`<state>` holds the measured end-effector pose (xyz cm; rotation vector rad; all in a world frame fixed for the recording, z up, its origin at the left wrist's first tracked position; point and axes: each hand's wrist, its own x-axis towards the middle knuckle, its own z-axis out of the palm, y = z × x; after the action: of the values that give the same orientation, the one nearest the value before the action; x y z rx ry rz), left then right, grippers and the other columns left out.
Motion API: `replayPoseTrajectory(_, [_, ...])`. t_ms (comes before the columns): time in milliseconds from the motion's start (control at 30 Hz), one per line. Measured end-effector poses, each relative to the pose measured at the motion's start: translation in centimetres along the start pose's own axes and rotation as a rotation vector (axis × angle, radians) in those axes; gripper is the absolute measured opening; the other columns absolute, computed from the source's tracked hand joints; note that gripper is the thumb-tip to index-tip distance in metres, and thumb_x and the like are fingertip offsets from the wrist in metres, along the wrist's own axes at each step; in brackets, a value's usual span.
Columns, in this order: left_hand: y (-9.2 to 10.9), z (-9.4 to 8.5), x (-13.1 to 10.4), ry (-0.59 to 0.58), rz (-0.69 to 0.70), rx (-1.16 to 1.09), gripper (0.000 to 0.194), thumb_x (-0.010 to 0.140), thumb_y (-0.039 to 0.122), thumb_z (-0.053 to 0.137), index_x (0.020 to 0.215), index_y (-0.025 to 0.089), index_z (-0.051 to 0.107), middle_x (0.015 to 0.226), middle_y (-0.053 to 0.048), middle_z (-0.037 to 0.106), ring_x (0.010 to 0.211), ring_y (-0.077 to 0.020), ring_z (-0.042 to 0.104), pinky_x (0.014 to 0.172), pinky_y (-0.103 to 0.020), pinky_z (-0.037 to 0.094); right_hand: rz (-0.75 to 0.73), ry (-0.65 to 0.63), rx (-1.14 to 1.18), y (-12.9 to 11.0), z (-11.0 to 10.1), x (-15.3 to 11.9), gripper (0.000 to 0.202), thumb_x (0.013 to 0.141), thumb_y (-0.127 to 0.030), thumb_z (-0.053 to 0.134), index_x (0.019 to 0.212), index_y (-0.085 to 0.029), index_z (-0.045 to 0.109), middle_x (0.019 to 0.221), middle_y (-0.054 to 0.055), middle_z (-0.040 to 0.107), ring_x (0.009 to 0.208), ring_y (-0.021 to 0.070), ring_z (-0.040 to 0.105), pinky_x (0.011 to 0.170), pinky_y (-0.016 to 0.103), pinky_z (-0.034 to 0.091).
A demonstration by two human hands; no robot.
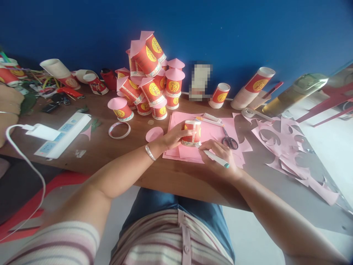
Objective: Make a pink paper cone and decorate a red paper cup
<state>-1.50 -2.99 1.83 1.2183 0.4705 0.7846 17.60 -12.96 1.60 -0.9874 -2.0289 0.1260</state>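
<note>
My left hand (175,137) is wrapped round a red paper cup (196,136) with a yellow emblem, holding it over pink paper sheets (171,152). In my right hand (217,156) is a white marker (216,158) with a green end; its tip touches the cup's white rim near the bottom. A pair of black-handled scissors (230,141) lies on the paper just right of the cup. Behind it rest an orange-and-white pen (209,120) and a small white object. A pink paper disc (154,134) is left of the sheets.
Stacked red cups with pink cone tops (149,92) stand at the back. Tape (119,130) and a power strip (63,136) lie left. Cup stacks (255,86), a bottle (295,94) and pink scraps (289,147) are right. A person's arm (9,106) shows far left.
</note>
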Motion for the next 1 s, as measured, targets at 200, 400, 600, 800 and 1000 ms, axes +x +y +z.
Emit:
replayPoseTrajectory(200, [-0.26,-0.16,0.09,-0.093,-0.045,-0.044,0.041,0.079,0.042,0.080,0.109,0.017,0.070,0.092,-0.007,0.070,0.081,-0.0170,0.064,0.075,-0.029,0.052,-0.018,0.008,0.019,-0.21,-0.08,0.24,0.013,0.095,-0.012,0.058,0.091,-0.024,0.061,0.081,0.000,0.072,0.071,0.0157,0.069,0.066,0.027,0.055])
replayPoseTrajectory(400, [-0.31,-0.19,0.04,-0.093,-0.067,-0.066,0.045,0.081,0.044,0.077,0.115,0.015,0.068,0.094,-0.007,0.069,0.083,-0.0170,0.063,0.077,-0.028,0.052,-0.015,0.003,0.013,0.09,0.05,-0.08,0.011,0.096,-0.013,0.059,0.092,-0.024,0.060,0.082,0.000,0.071,0.072,0.0151,0.069,0.066,0.027,0.055])
replayPoseTrajectory(600, [0.08,0.02,0.05,-0.091,-0.035,-0.015,0.046,0.079,0.043,0.079,0.115,0.017,0.068,0.095,-0.008,0.071,0.085,-0.0186,0.063,0.077,-0.029,0.052,-0.019,0.001,0.018,0.11,0.09,-0.12,0.012,0.095,-0.012,0.060,0.093,-0.024,0.060,0.082,0.000,0.071,0.073,0.0149,0.069,0.068,0.027,0.055])
replayPoseTrajectory(800, [0.44,0.20,-0.10,-0.101,-0.043,-0.042,0.043,0.081,0.043,0.077,0.114,0.016,0.067,0.093,-0.007,0.070,0.084,-0.0192,0.065,0.078,-0.031,0.052,-0.016,0.006,0.009,0.20,0.17,-0.26,0.013,0.095,-0.012,0.061,0.094,-0.025,0.060,0.083,0.000,0.071,0.073,0.0151,0.068,0.068,0.028,0.055])
replayPoseTrajectory(1000, [0.38,0.26,-0.24,-0.057,-0.069,-0.057,0.034,0.080,0.036,0.079,0.103,0.015,0.066,0.083,-0.004,0.066,0.076,-0.0153,0.061,0.073,-0.027,0.050,-0.005,0.005,0.003,0.39,0.32,-0.50,0.012,0.095,-0.012,0.061,0.094,-0.024,0.060,0.084,0.000,0.071,0.074,0.0147,0.069,0.069,0.027,0.055])
